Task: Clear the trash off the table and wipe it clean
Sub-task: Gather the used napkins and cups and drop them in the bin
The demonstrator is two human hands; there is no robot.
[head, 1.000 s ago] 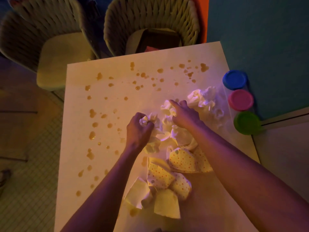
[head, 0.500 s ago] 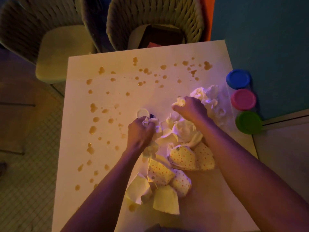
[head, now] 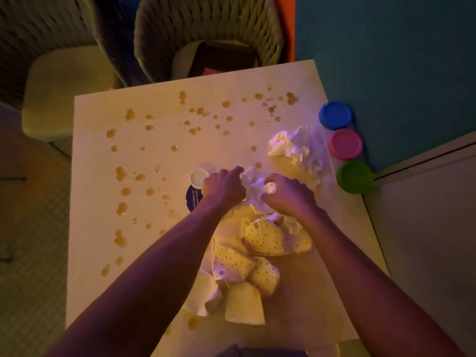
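Together, both fists (head: 224, 187) (head: 289, 194) knuckles-up on crumpled tissue (head: 253, 188).

Two bare hands are seen over the table (head: 98, 253): left hand (head: 223, 188) and right hand (head: 288, 194). Three round lidded tubs are lined along the right edge: 1 blue (head: 335, 115), 1 pink (head: 345, 144), 1 green (head: 355, 176). One crumpled white tissue wad (head: 292, 145) is counted nr the right edge. Abt 5 dotted paper cones (head: 265, 238) are piled toward the near edge; exact no. can't be told. One white cap (head: 198, 176) and 1 dark blue label (head: 193, 198) are seen mid-table. Brown spill drops (head: 121, 173): dozens. Two woven chairs (head: 206, 29) are counted past the far edge.
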